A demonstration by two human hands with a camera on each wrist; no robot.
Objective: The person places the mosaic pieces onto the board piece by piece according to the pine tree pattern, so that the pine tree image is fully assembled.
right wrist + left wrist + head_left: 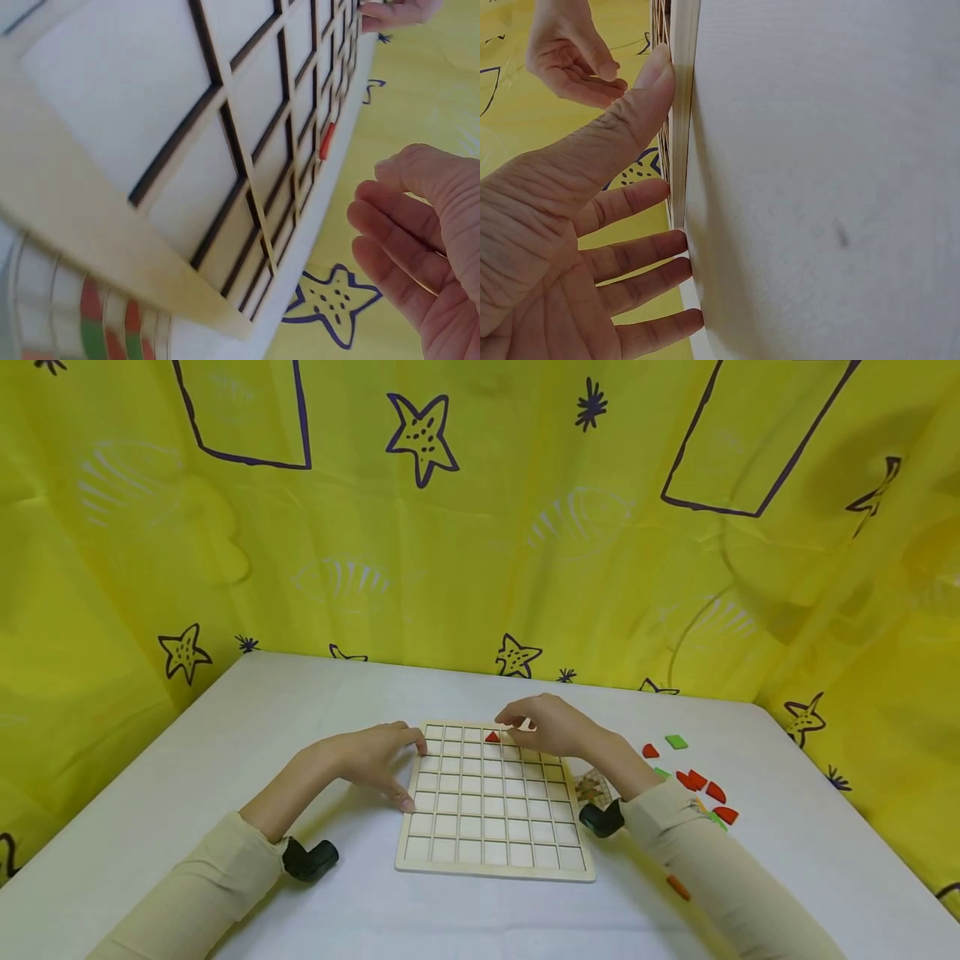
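A light wooden grid board [495,870] lies on the white table, its square cells framed by raised strips. One small red triangular piece [492,737] sits in a cell of the far row, appearing as a red sliver [327,141] in the right wrist view. My left hand [371,760] rests along the board's left edge, thumb nearer me and fingers spread farther back. Over the far right part of the board hovers my right hand [555,727], just right of the red piece. Its fingers [397,232] are loosely bent, with nothing visible between them and the thumb.
Right of the board, partly behind my right forearm, is a printed pattern card [592,787]. Several red pieces [716,792] and green pieces [677,742] lie scattered farther right. An orange piece [678,887] lies nearer me. A yellow curtain [480,543] hangs behind the table.
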